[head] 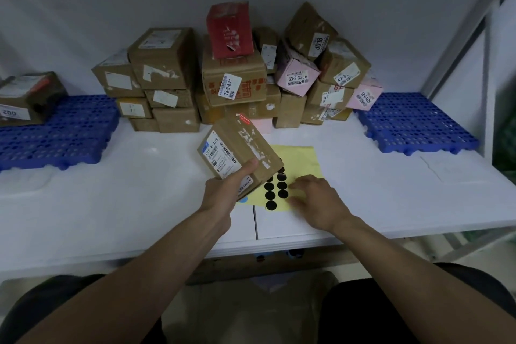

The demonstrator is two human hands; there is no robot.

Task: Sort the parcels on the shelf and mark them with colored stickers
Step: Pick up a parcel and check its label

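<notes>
- Presently, in the head view, the left hand (226, 190) grips a brown parcel (240, 148) from below. The thumb presses along the parcel's labelled face and the other fingers curl under its near end.
- The brown parcel is lifted off the shelf (139, 176) and tilted, and it hangs over the left edge of the yellow sticker sheet (301, 159).
- The left forearm reaches forward from the lower left, with the wrist bent slightly up towards the parcel.
- The right hand (315, 201) holds nothing. Its fingers are spread and nearly straight, and the fingertips rest on the near right part of the sticker sheet, just beside the black stickers (282, 186).
- The right forearm comes in from the lower right, palm down, low over the shelf at the sheet's near edge.
- Both hands are apart, with the columns of black stickers between them.
- Behind the sheet, against the back wall, stands the pile of parcels (234, 84): brown ones, pink ones and a red one on top.
- Well to the left of the sheet lies the left blue mat (61, 131) with a dark parcel (28, 98) on it.
- Well to the right of the sheet lies the right blue mat (413, 123).
</notes>
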